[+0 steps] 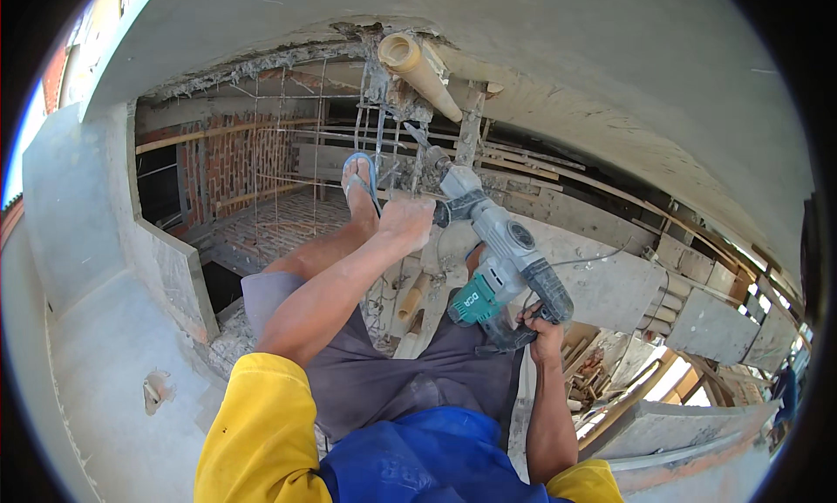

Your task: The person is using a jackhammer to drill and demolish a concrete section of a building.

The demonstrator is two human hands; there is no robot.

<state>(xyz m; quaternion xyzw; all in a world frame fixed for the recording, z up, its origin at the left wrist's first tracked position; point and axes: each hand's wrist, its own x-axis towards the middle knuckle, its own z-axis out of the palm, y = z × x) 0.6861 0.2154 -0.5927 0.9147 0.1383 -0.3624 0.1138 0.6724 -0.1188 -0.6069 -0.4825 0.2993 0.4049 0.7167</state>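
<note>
A grey and teal demolition hammer (501,250) lies across in front of me, tilted up toward the far left. My left hand (407,222) is wrapped round its dark side handle near the front. At the rear, my right hand (544,336) grips the black rear handle. The tool's chisel bit (417,135) points at broken concrete (405,98) with bare rebar (381,124). Whether the tip touches the concrete, I cannot tell. Just above the bit, a cream plastic pipe (427,80) sticks out of the broken edge.
My sandalled foot (359,180) rests beside the rebar, over an opening with a brick wall (231,159) below. A shorter pipe piece (413,296) lies between my legs. A cable (593,259) runs right from the tool. Wood scraps (602,363) lie lower right, and a grey wall (113,329) stands left.
</note>
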